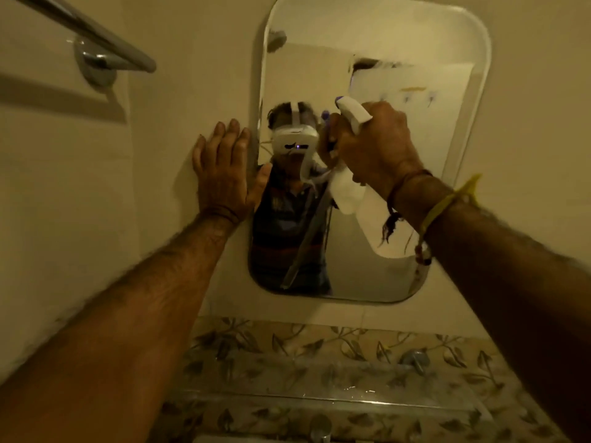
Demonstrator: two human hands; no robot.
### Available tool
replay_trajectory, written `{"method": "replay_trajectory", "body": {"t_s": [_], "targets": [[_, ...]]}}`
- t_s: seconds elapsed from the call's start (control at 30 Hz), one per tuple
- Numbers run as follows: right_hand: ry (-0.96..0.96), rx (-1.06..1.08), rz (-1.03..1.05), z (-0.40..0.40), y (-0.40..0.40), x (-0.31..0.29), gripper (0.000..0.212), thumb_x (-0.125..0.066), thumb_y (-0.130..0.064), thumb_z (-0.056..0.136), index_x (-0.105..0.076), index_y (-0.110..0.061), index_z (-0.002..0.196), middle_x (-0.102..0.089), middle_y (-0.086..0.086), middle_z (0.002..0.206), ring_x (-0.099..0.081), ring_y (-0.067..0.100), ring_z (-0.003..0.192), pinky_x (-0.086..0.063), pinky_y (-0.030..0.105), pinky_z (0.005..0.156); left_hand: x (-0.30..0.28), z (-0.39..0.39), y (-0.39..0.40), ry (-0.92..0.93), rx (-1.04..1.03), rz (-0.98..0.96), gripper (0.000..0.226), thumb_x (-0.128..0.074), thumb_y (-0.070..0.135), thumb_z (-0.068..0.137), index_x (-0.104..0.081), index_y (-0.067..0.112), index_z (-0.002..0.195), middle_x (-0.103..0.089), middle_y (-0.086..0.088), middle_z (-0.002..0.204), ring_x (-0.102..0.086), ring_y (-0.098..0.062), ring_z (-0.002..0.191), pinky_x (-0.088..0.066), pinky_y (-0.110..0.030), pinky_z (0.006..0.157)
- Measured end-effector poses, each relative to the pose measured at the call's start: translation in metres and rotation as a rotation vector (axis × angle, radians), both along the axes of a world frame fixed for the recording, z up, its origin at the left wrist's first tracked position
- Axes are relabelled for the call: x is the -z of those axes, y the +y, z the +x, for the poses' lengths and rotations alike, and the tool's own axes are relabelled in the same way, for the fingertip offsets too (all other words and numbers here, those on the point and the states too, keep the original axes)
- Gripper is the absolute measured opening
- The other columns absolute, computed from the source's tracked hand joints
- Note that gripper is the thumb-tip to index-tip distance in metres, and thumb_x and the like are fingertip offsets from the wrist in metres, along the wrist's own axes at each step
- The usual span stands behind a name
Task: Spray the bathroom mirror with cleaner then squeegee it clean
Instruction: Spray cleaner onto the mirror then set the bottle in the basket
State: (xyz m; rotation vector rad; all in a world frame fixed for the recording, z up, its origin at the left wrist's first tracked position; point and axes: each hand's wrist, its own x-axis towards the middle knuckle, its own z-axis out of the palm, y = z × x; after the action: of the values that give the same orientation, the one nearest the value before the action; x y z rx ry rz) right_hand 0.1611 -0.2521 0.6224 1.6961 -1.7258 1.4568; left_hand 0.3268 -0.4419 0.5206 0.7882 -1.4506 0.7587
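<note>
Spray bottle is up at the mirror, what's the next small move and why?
Probably squeeze the trigger: the right hand grips the spray bottle with its nozzle toward the mirror, the left hand is flat on the wall beside it.

1. I stood in a small home bathroom, lit dim and yellowish
2. A rounded-corner mirror (399,174) hung on the plain cream wall (198,75) before me, and it reflected more pale wall behind me
3. A chrome towel bar (89,36) was fixed high on the wall to my left, on a round metal mount
4. Below the mirror ran a band of tiles (319,350) patterned with leaves
5. A glass shelf (319,399) sat just under that band, and a metal tap fitting (412,359) stuck out of the tiles at the right
6. Another metal fitting (319,426) showed at the bottom edge, too cut off to tell what it was
</note>
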Motion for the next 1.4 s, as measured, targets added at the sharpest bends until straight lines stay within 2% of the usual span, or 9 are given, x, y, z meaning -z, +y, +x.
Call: {"method": "replay_trajectory", "body": {"t_s": [0.1, 0.27, 0.4, 0.5, 0.67, 0.83, 1.0, 1.17, 1.4], "targets": [[-0.064, 0.042, -0.044, -0.005, 0.001, -0.017, 0.031, -0.059, -0.045, 0.093, -0.065, -0.015, 0.101, -0.068, 0.005, 0.092, -0.069, 0.027, 0.077, -0.062, 0.047, 0.066, -0.034, -0.001, 0.001, 0.038, 0.038, -0.031, 0.057, -0.032, 0.062, 0.099, -0.049, 0.012, 0.121, -0.058, -0.019, 0.122, -0.052, -0.038, 0.115, -0.036, -0.054, 0.105], [-0.233, 0.091, -0.148, -0.035, 0.007, -0.032, 0.023, -0.061, -0.046, 0.090, -0.060, -0.024, 0.087, -0.062, -0.008, 0.078, -0.070, 0.023, 0.068, -0.062, 0.042, 0.053, -0.049, -0.002, -0.015, -0.042, 0.147, -0.063, 0.077, -0.047, 0.057, 0.096, -0.033, 0.009, 0.154, -0.027, -0.016, 0.164, -0.021, -0.033, 0.154, -0.008, -0.058, 0.125], [-0.347, 0.170, -0.305, -0.064, 0.018, -0.031, 0.020, -0.062, -0.045, 0.088, -0.055, -0.032, 0.075, -0.057, -0.015, 0.072, -0.071, 0.023, 0.074, -0.062, 0.041, 0.062, -0.046, -0.001, -0.018, -0.110, 0.133, -0.095, 0.086, -0.037, 0.067, 0.096, -0.016, 0.016, 0.162, -0.015, -0.010, 0.170, -0.010, -0.026, 0.158, -0.001, -0.057, 0.126], [-0.434, 0.222, -0.365, -0.080, 0.026, -0.019, 0.020, -0.061, -0.043, 0.089, -0.053, -0.033, 0.073, -0.063, -0.009, 0.075, -0.073, 0.023, 0.075, -0.058, 0.029, 0.055, -0.046, -0.001, -0.017, -0.165, 0.122, -0.092, 0.087, -0.034, 0.069, 0.096, -0.010, 0.019, 0.163, -0.011, -0.010, 0.170, -0.007, -0.025, 0.158, 0.000, -0.058, 0.125], [-0.519, 0.239, -0.373, -0.084, 0.027, 0.015, 0.021, -0.061, -0.042, 0.091, -0.052, -0.037, 0.073, -0.063, -0.006, 0.074, -0.072, 0.024, 0.067, -0.060, 0.034, 0.052, -0.044, -0.001, -0.016, -0.208, 0.108, -0.092, 0.087, -0.037, 0.068, 0.095, -0.009, 0.021, 0.163, -0.009, -0.009, 0.171, -0.008, -0.025, 0.158, 0.001, -0.060, 0.124], [-0.437, 0.117, -0.281, -0.051, 0.014, 0.047, 0.013, -0.060, -0.038, 0.095, -0.057, -0.035, 0.083, -0.059, -0.011, 0.069, -0.064, 0.002, 0.050, -0.047, 0.014, 0.037, -0.044, -0.001, -0.015, -0.194, 0.121, -0.101, 0.086, -0.037, 0.067, 0.096, -0.010, 0.021, 0.163, -0.013, -0.008, 0.170, -0.011, -0.023, 0.158, 0.005, -0.055, 0.125], [-0.246, -0.008, -0.120, -0.011, -0.011, 0.065, 0.012, -0.057, -0.047, 0.095, -0.053, -0.038, 0.087, -0.063, -0.010, 0.076, -0.068, 0.016, 0.068, -0.063, 0.039, 0.053, -0.042, -0.001, -0.010, -0.171, 0.116, -0.062, 0.083, -0.039, 0.062, 0.097, -0.018, 0.015, 0.162, -0.019, -0.011, 0.169, -0.015, -0.026, 0.157, 0.001, -0.059, 0.126], [0.012, -0.063, -0.028, 0.026, -0.044, 0.089, 0.018, -0.053, -0.044, 0.097, -0.059, -0.032, 0.108, -0.068, -0.004, 0.098, -0.068, 0.019, 0.085, -0.062, 0.042, 0.074, -0.042, 0.001, -0.006, -0.169, 0.125, -0.074, 0.079, -0.049, 0.054, 0.096, -0.031, 0.008, 0.158, -0.029, -0.014, 0.165, -0.023, -0.028, 0.155, -0.011, -0.064, 0.124], [0.085, -0.036, 0.167, 0.036, -0.052, 0.126, 0.044, -0.054, -0.040, 0.096, -0.042, -0.019, 0.133, -0.058, 0.005, 0.124, -0.062, 0.025, 0.104, -0.059, 0.045, 0.086, -0.040, 0.000, -0.002, -0.186, 0.080, -0.038, 0.076, -0.053, 0.050, 0.096, -0.034, 0.008, 0.156, -0.032, -0.013, 0.164, -0.026, -0.029, 0.154, -0.015, -0.064, 0.123]]}}
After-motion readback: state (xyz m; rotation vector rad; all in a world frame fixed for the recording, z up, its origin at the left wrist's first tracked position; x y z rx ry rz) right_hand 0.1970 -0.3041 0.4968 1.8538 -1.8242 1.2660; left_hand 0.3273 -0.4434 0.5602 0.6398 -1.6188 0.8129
